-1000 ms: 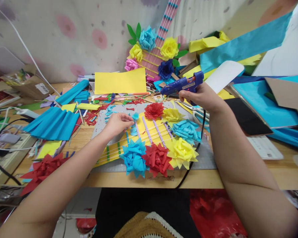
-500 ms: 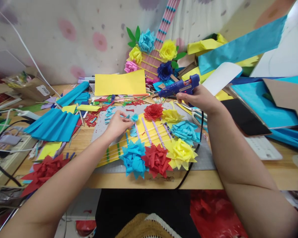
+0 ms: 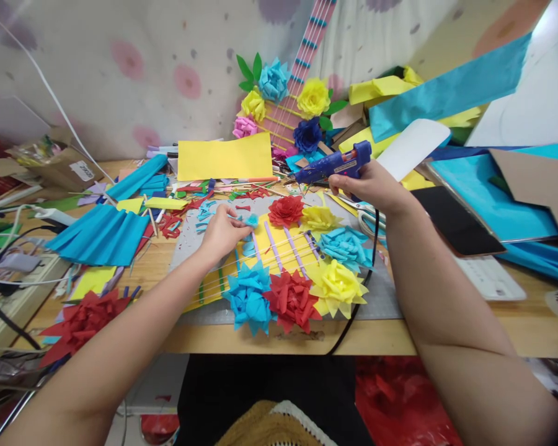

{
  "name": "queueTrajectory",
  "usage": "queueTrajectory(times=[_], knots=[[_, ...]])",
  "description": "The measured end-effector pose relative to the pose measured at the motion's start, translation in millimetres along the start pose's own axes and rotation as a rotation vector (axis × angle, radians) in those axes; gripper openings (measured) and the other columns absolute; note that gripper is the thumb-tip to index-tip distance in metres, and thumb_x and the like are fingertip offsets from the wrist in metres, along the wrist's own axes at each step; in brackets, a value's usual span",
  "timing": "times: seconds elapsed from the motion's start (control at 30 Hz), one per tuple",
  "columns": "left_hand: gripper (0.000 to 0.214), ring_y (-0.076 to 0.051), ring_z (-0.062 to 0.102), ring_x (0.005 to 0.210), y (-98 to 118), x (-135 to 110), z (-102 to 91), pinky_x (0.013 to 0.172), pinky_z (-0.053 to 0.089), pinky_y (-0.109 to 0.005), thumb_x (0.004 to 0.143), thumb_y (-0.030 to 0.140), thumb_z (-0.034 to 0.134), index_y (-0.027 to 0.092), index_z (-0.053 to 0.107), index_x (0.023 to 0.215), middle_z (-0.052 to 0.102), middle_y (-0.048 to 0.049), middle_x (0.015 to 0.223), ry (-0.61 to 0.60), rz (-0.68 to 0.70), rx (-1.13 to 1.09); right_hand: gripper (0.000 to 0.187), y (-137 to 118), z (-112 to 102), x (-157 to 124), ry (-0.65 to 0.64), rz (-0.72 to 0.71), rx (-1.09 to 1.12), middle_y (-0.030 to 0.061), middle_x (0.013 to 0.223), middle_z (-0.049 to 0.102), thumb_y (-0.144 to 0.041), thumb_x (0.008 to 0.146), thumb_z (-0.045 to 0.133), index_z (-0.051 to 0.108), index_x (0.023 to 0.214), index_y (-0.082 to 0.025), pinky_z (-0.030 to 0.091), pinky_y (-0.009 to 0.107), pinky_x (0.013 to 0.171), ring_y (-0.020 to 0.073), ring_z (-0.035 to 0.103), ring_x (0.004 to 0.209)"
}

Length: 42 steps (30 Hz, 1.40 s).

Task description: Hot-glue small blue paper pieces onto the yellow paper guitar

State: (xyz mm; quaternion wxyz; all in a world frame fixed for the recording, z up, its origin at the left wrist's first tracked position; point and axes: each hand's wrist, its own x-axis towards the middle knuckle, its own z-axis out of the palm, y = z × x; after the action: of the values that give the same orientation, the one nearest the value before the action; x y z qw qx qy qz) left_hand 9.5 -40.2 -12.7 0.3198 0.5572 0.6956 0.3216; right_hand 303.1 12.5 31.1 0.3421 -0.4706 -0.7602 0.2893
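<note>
A yellow paper guitar (image 3: 279, 254) lies on a grey mat (image 3: 385, 291), ringed with blue, red and yellow paper flowers. My left hand (image 3: 223, 232) pinches a small blue paper flower (image 3: 250, 220) at the guitar's upper left edge. My right hand (image 3: 374, 186) grips a blue glue gun (image 3: 332, 164), held above the table with its nozzle pointing left, behind the red flower (image 3: 286, 210). Its black cord (image 3: 376, 248) hangs down over the table's front edge.
A pink paper guitar (image 3: 297, 74) with flowers leans on the back wall. A yellow sheet (image 3: 224, 156), blue pleated paper (image 3: 97, 232), scraps, scissors (image 3: 367, 214) and a dark phone (image 3: 456, 220) crowd the table. Cables and a red flower (image 3: 81, 319) sit at left.
My right hand has carried the glue gun slightly left and down. My left hand shifted a little toward the small blue flower and stays pinched on it.
</note>
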Motion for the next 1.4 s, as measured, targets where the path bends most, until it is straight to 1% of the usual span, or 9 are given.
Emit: queueTrajectory(times=[0.4, 0.53, 0.6, 0.7, 0.9, 1.0, 1.1, 1.2, 1.4], knots=[[0.049, -0.017, 0.065, 0.070, 2.4, 0.9, 0.0, 0.062, 0.044, -0.027, 0.057, 0.027, 0.076, 0.024, 0.038, 0.088, 0.062, 0.0051, 0.071, 0.001, 0.018, 0.128, 0.051, 2.0, 1.8, 2.4, 0.007, 0.011, 0.017, 0.0014, 0.057, 0.053, -0.067, 0.069, 0.064, 0.057, 0.062, -0.017, 0.040, 0.028, 0.053, 0.0126, 0.048, 0.056], [0.042, -0.017, 0.064, 0.072, -0.7, 0.8, -13.8, 0.064, 0.044, -0.028, 0.062, 0.029, 0.072, 0.023, 0.041, 0.092, 0.067, 0.0021, 0.078, -0.007, 0.015, 0.203, 0.050, 4.5, 0.3, 2.2, 0.031, 0.020, 0.036, 0.0020, 0.061, 0.057, -0.066, 0.069, 0.065, 0.058, 0.063, -0.017, 0.040, 0.028, 0.053, 0.0119, 0.048, 0.056], [0.035, -0.018, 0.064, 0.075, -4.0, 1.9, -24.2, 0.064, 0.044, -0.029, 0.064, 0.029, 0.070, 0.023, 0.045, 0.086, 0.068, -0.0009, 0.085, -0.001, 0.045, 0.254, 0.049, 6.5, -0.4, 2.7, 0.036, 0.041, 0.034, 0.0018, 0.062, 0.057, -0.066, 0.069, 0.065, 0.059, 0.065, -0.018, 0.041, 0.028, 0.052, 0.0113, 0.048, 0.055], [0.027, -0.020, 0.065, 0.079, -6.2, 2.1, -37.3, 0.064, 0.045, -0.029, 0.064, 0.029, 0.071, 0.022, 0.050, 0.079, 0.070, -0.0036, 0.088, -0.069, 0.038, 0.325, 0.048, 10.0, 1.4, 4.8, 0.022, 0.130, -0.008, 0.0007, 0.057, 0.055, -0.065, 0.071, 0.064, 0.060, 0.066, -0.017, 0.040, 0.026, 0.050, 0.0103, 0.046, 0.051], [0.027, -0.016, 0.064, 0.060, 5.0, -2.3, -40.9, 0.057, 0.048, -0.026, 0.062, 0.030, 0.075, 0.018, 0.055, 0.076, 0.066, -0.0011, 0.060, -0.416, -0.272, 0.107, 0.033, 24.0, 13.7, 11.4, -0.039, 0.421, 0.180, 0.0042, 0.077, 0.068, -0.049, 0.069, 0.073, 0.059, 0.080, -0.021, 0.048, 0.025, 0.049, 0.0132, 0.060, 0.058], [0.028, -0.014, 0.062, 0.054, 8.5, -2.2, -37.4, 0.057, 0.050, -0.025, 0.060, 0.027, 0.078, 0.018, 0.056, 0.075, 0.064, 0.0010, 0.054, -0.484, -0.344, 0.027, 0.029, 29.1, 16.1, 12.0, -0.091, 0.540, 0.241, 0.0064, 0.085, 0.070, -0.042, 0.069, 0.076, 0.059, 0.079, -0.021, 0.051, 0.026, 0.048, 0.0139, 0.063, 0.058], [0.030, -0.013, 0.061, 0.052, 8.1, -1.0, -34.4, 0.057, 0.051, -0.026, 0.061, 0.021, 0.078, 0.018, 0.053, 0.078, 0.063, 0.0019, 0.054, -0.469, -0.378, -0.021, 0.027, 29.1, 16.4, 11.4, -0.136, 0.569, 0.231, 0.0075, 0.087, 0.070, -0.037, 0.068, 0.078, 0.060, 0.076, -0.019, 0.050, 0.024, 0.045, 0.0105, 0.059, 0.051], [0.034, -0.014, 0.062, 0.052, 6.5, 2.0, -32.8, 0.058, 0.052, -0.026, 0.062, 0.016, 0.078, 0.019, 0.048, 0.079, 0.062, 0.0028, 0.054, -0.402, -0.400, -0.070, 0.023, 26.9, 18.6, 12.0, -0.115, 0.529, 0.259, 0.0071, 0.090, 0.070, -0.034, 0.071, 0.076, 0.062, 0.080, -0.018, 0.050, 0.021, 0.045, 0.0087, 0.058, 0.053], [0.034, -0.014, 0.064, 0.055, 5.9, 21.5, -29.4, 0.058, 0.053, -0.025, 0.069, 0.009, 0.072, 0.020, 0.042, 0.083, 0.062, 0.0030, 0.056, -0.289, -0.384, -0.105, 0.018, 29.1, 29.4, 17.7, 0.129, 0.542, 0.380, 0.0048, 0.087, 0.071, -0.032, 0.078, 0.069, 0.061, 0.088, -0.019, 0.054, 0.023, 0.058, 0.0138, 0.065, 0.071]])
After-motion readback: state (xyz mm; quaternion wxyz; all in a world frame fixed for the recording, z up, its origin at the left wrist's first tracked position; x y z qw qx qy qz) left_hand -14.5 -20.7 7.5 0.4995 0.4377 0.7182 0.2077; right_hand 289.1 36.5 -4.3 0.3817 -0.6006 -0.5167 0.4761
